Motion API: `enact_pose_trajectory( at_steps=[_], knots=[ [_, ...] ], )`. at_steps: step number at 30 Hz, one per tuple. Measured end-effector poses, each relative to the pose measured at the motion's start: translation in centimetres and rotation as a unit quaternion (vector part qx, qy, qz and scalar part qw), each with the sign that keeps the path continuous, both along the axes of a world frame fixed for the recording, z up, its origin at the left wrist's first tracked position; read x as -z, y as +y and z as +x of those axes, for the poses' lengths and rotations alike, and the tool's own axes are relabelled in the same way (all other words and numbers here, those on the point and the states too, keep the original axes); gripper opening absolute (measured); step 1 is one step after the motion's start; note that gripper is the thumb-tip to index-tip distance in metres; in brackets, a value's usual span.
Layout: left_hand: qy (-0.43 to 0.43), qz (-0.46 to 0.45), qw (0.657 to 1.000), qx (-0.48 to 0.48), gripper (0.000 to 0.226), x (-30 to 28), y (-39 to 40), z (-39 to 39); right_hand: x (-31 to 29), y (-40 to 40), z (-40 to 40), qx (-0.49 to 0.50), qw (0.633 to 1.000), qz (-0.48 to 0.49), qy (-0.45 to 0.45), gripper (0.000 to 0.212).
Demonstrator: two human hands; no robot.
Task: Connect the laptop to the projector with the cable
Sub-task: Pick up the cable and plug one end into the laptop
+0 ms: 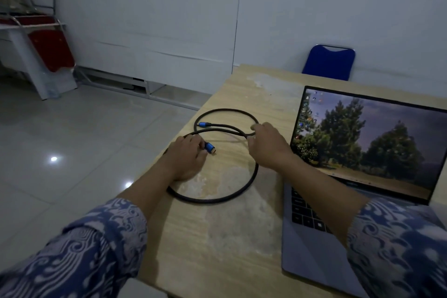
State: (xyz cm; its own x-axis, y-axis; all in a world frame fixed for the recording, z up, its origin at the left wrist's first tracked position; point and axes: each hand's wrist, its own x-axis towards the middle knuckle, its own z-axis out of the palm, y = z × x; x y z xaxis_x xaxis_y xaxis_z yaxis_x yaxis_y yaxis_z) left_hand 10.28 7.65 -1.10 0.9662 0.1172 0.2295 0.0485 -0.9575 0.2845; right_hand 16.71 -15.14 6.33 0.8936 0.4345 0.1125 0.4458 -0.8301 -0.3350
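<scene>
A black cable [251,176] with blue plugs lies in loops on the wooden table [217,237]. My left hand [186,157] grips the cable just behind one blue plug [210,147], whose metal tip points right. My right hand [268,145] is closed around the cable where two loops cross. The other blue plug [204,124] lies loose further back. An open grey laptop [362,152], its screen lit with a tree picture, stands on the right side of the table. No projector is in view.
A blue chair [329,61] stands behind the table against the white wall. Stacked red chairs [48,48] and a white bench are at far left. Tiled floor lies left of the table's edge. A pale object [142,289] sits at the near edge.
</scene>
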Motion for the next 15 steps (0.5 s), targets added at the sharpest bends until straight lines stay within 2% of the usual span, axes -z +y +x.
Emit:
enact_pose_trajectory(
  at_steps=[7,10,12,15],
  knots=[
    [-0.002,0.013,0.999,0.036,0.017,0.6,1.2,1.6,0.1,3.9,4.9,0.04,0.999,-0.01,0.025,0.033],
    [-0.005,0.011,0.999,0.039,0.019,0.7,1.2,1.6,0.8,4.9,6.4,0.055,0.996,-0.018,0.062,0.038],
    [-0.011,0.009,0.999,0.038,0.018,0.7,1.2,1.5,1.2,5.3,6.8,0.069,0.994,0.0,0.085,0.041],
    [-0.014,0.003,0.999,0.034,0.017,0.6,1.3,1.5,1.2,5.7,6.7,0.106,0.987,0.078,0.086,0.04]
  ],
)
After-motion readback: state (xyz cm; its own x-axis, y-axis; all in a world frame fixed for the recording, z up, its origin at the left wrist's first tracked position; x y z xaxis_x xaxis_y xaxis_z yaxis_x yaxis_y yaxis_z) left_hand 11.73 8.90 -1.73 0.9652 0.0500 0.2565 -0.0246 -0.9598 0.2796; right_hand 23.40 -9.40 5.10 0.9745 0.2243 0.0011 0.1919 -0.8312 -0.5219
